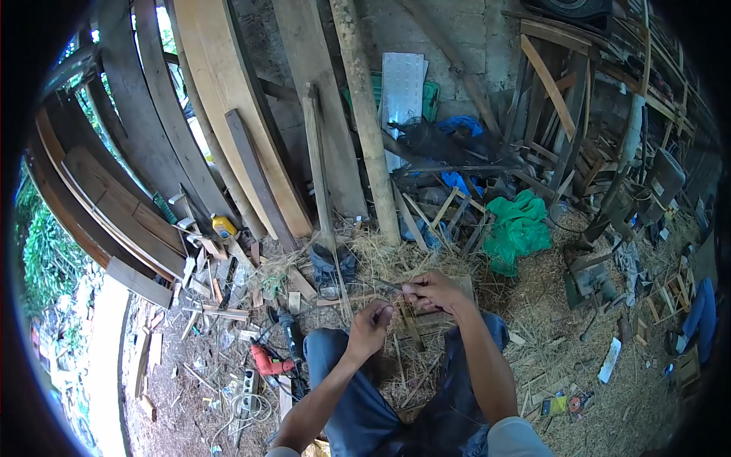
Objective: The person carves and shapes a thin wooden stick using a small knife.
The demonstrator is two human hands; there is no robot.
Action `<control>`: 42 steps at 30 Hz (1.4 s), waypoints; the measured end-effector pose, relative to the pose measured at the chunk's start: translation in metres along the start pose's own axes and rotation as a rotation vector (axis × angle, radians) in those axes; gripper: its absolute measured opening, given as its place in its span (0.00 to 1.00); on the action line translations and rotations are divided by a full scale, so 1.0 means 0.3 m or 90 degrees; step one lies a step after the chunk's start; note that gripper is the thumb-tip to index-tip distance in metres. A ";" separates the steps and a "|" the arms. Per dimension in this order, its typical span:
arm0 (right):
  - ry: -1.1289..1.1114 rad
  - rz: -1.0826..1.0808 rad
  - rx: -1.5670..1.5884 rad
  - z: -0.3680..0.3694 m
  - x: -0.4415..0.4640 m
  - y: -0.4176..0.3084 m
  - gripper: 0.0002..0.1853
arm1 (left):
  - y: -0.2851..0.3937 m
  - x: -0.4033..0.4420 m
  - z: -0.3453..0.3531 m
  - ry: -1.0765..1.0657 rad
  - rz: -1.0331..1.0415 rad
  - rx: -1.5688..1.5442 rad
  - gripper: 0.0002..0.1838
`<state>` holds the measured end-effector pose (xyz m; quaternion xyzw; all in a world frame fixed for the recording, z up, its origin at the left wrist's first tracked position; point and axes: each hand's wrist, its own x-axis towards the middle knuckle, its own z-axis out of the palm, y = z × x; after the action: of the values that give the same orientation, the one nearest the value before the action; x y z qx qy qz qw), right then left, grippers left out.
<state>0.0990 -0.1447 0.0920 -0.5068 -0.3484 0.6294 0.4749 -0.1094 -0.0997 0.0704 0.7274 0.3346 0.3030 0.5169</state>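
My right hand [435, 292] is closed in front of my knees, with a thin dark blade [389, 285] sticking out of its fingers to the left. Its handle is hidden in the grip. Just left of it and slightly lower, my left hand [371, 327] is closed, thumb pressed to the fingers. Whatever it pinches is too thin to make out. Pale thin strips [342, 286] rise beside the left hand; I cannot tell if it holds them. Below and between the hands, a yellowish-brown strip of wood or bamboo [412, 329] stands out above the straw.
A red power tool [268, 360] and a dark-green one [290, 335] lie by my left knee, near a power strip [247, 388] and cable. Tall boards [221, 114] and a post [365, 122] stand ahead. A green sheet [518, 228] lies right among scrap wood and shavings.
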 end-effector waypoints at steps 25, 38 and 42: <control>0.057 -0.027 0.142 0.079 0.031 0.046 0.10 | -0.034 0.038 -0.055 -0.031 0.018 -0.052 0.07; 0.013 0.001 0.150 0.101 0.015 0.031 0.09 | 0.088 -0.012 -0.037 0.070 0.173 0.225 0.03; 0.036 -0.001 0.117 0.069 0.029 0.048 0.08 | 0.066 -0.012 -0.029 0.079 0.237 0.262 0.03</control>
<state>0.0753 -0.1399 0.0812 -0.4783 -0.2763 0.6437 0.5297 -0.1148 -0.1027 0.0915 0.8459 0.2810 0.3624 0.2723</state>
